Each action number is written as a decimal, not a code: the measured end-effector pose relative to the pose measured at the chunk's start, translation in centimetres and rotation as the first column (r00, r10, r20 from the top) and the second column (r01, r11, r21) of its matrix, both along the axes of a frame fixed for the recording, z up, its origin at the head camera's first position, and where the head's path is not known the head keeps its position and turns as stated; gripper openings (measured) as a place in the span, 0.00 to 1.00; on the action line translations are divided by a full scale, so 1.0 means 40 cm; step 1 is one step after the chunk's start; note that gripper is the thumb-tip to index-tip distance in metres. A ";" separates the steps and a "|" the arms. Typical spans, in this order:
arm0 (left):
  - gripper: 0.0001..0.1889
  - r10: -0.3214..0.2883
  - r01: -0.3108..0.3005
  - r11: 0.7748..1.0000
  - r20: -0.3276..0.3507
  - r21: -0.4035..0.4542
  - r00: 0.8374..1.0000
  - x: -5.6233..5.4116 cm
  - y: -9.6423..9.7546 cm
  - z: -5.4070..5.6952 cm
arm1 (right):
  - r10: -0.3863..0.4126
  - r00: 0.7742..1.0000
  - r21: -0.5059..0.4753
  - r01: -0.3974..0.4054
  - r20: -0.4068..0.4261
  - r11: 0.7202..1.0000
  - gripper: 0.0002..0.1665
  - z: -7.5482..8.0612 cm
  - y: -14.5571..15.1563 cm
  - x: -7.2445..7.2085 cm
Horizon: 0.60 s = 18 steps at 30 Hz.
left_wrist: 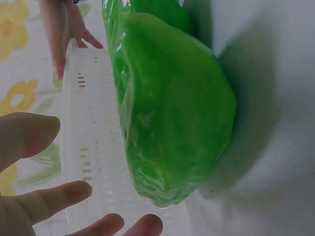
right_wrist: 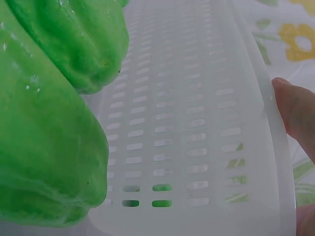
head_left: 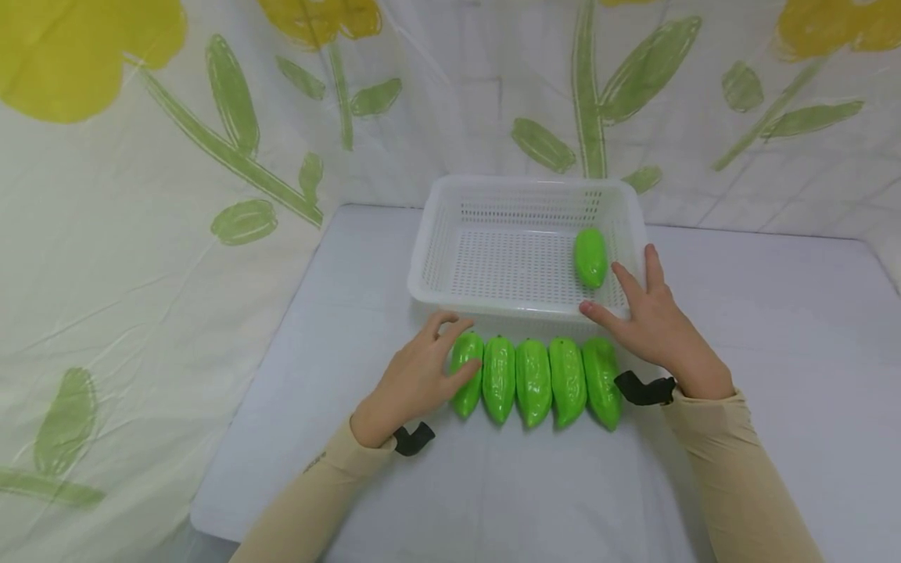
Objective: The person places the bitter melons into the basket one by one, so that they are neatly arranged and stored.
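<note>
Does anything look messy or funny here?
Just one tiny thing: in the row of five glossy green ridged pieces, the rightmost one slants a little, while the others lie straighter. Nothing looks spilled or broken; the white plastic slotted basket stands upright, with a sixth piece inside.

A pale, whitish bench (head_left: pixel 338 297) with rounded corners spreads across the centre and lower part of the frame, its left edge slanting from lower left up towards the centre and its back edge running to the right side. At upper centre, near that back edge, a white plastic basket (head_left: pixel 420 262) with slotted walls stands upright. Just below it, in the middle of the frame, five glossy green vegetables (head_left: pixel 533 383) lie side by side in a row, pointed tips towards the bottom.
</note>
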<state>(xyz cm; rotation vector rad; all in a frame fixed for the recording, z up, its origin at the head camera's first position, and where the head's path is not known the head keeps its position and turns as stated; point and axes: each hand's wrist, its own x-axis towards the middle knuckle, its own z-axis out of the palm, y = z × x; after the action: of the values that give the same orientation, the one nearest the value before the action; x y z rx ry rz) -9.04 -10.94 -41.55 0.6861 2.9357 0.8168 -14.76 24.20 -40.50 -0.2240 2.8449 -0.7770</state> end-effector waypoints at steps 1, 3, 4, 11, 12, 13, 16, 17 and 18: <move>0.32 0.003 -0.003 1.000 0.008 -0.009 1.000 -0.001 0.000 -0.004 | 0.000 1.000 -0.001 0.000 0.000 1.000 0.62 0.000 0.000 0.000; 0.33 0.007 -0.007 1.000 0.028 -0.024 1.000 -0.002 0.000 -0.011 | -0.002 1.000 -0.002 0.002 0.001 1.000 0.62 0.002 0.001 -0.001; 0.33 0.009 -0.008 1.000 0.040 -0.028 0.999 -0.003 0.000 -0.015 | -0.002 1.000 -0.002 0.002 0.002 1.000 0.62 0.002 0.001 -0.001; 0.35 0.022 -0.014 0.998 0.116 -0.067 0.993 -0.007 0.001 -0.039 | -0.004 1.000 -0.001 0.004 0.007 1.000 0.62 0.004 0.000 -0.001; 0.35 0.024 -0.015 0.997 0.123 -0.071 0.992 -0.007 0.001 -0.042 | -0.005 1.000 -0.001 0.005 0.008 1.000 0.62 0.004 0.000 -0.001; 0.35 0.025 -0.015 0.997 0.131 -0.073 0.991 -0.007 0.001 -0.045 | -0.006 1.000 0.000 0.006 0.009 1.000 0.62 0.005 0.000 0.000; 0.36 0.026 -0.015 0.997 0.149 -0.074 0.988 -0.006 0.002 -0.052 | -0.005 1.000 -0.001 0.005 0.012 1.000 0.62 0.003 0.000 0.000; 0.36 0.024 -0.013 0.997 0.154 -0.071 0.988 -0.005 0.002 -0.054 | -0.004 1.000 -0.002 0.004 0.012 1.000 0.62 0.003 0.000 0.001; 0.36 0.022 -0.011 0.997 0.157 -0.071 0.987 -0.005 0.002 -0.057 | -0.004 1.000 -0.003 0.004 0.010 1.000 0.62 0.002 0.000 0.001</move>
<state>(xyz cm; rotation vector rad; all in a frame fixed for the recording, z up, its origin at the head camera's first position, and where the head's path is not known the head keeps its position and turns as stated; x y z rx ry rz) -9.26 -10.84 -43.83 0.5662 2.8163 0.7297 -14.73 24.18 -40.43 -0.2150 2.8356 -0.7816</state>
